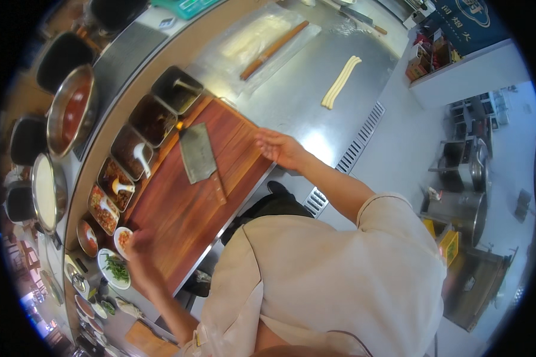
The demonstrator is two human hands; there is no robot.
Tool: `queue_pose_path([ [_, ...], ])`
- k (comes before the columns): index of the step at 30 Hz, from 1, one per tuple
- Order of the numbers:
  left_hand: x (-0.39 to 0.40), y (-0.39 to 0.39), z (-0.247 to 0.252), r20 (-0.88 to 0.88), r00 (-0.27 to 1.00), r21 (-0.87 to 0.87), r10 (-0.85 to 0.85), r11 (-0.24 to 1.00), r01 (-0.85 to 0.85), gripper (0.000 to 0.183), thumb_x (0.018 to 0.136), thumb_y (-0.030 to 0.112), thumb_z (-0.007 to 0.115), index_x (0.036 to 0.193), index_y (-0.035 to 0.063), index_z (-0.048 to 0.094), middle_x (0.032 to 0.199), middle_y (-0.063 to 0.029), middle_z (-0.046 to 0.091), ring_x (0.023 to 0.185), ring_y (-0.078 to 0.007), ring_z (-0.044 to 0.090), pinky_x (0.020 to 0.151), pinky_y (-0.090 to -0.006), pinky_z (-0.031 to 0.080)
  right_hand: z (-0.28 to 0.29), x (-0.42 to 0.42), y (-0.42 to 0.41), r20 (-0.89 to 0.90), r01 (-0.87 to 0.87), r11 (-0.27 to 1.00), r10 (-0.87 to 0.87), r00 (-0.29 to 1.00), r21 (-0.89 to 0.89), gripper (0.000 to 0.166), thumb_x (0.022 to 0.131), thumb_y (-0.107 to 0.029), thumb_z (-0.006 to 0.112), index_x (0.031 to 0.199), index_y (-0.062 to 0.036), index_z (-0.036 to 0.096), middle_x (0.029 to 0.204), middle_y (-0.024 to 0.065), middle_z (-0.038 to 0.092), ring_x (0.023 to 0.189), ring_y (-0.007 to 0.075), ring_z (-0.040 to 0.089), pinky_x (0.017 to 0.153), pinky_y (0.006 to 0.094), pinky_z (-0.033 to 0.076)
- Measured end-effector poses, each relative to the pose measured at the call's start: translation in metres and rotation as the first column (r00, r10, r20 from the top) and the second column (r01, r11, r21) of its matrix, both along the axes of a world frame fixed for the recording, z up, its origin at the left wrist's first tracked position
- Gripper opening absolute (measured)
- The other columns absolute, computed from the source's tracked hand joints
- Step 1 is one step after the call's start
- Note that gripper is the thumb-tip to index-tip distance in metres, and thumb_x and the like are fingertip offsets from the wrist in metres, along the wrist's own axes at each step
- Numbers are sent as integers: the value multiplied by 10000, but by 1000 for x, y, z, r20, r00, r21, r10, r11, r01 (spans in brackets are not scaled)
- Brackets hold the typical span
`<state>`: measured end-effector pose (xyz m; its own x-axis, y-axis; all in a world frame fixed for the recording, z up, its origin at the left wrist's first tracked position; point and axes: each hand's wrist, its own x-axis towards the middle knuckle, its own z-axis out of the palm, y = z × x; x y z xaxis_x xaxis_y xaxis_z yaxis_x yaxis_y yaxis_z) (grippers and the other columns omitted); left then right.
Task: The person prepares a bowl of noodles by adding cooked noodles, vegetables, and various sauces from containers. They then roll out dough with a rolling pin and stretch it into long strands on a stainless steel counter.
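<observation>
My left hand (140, 244), blurred by motion, is at the left end of a reddish wooden cutting board (169, 223). It overlaps the edge of a small white dish of chopped red food (124, 238); whether the fingers grip the dish cannot be told. Beyond the board's right edge my right hand (278, 146) hovers with loosely curled fingers and nothing visible in them. Between the hands a cleaver (198, 154) lies flat on the board, its wooden handle towards me. A white oval plate of cut green vegetables (116, 270) stands beside my left forearm.
Metal containers of sauces and toppings (140, 151) line the board's far side, some with spoons. On the steel counter (295, 105) are dough strips (341, 82) and a rolling pin (274, 50) on plastic-covered dough (254, 44). Large metal bowls (50, 194) stand on the raised ledge.
</observation>
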<state>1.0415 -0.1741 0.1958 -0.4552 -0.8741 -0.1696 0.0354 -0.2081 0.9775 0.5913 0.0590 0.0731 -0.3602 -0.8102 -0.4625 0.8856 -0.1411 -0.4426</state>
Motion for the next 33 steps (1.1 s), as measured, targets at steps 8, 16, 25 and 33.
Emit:
queue_pose_path([
  [8,-271,136,-27,284,887,-469,-365,753,461,452,1042,331,424,1328,-2,533,1336,-154,563,1276,-302,527,1085,-403,408,127,42,-17,-776,-482,627,595,-210,612,290,793,-95,607,1056,-65,726,1118,193,686,1045,357,646,897,444,508],
  [16,-297,210,-9,-450,885,487,-115,800,352,563,1046,474,324,1260,7,557,1328,-135,576,1246,-271,538,1037,-376,438,105,37,44,-920,-456,869,-321,-223,-193,355,935,-225,593,1245,-55,624,1299,128,609,1243,310,549,1015,452,430],
  [25,-311,315,-113,229,972,-613,-50,769,184,464,1053,341,374,1207,-17,627,1160,-217,662,1048,-346,642,877,-426,511,45,35,154,-177,-616,769,639,749,169,438,1002,-481,544,1263,-133,592,1284,14,617,1167,161,572,993,387,459],
  [33,-315,388,-186,266,892,166,-364,929,330,279,989,66,414,1184,2,604,975,-120,699,879,-207,684,795,-324,549,52,-141,246,-251,-381,888,442,861,256,168,956,-185,670,1007,-30,628,930,68,635,893,174,641,769,305,543],
])
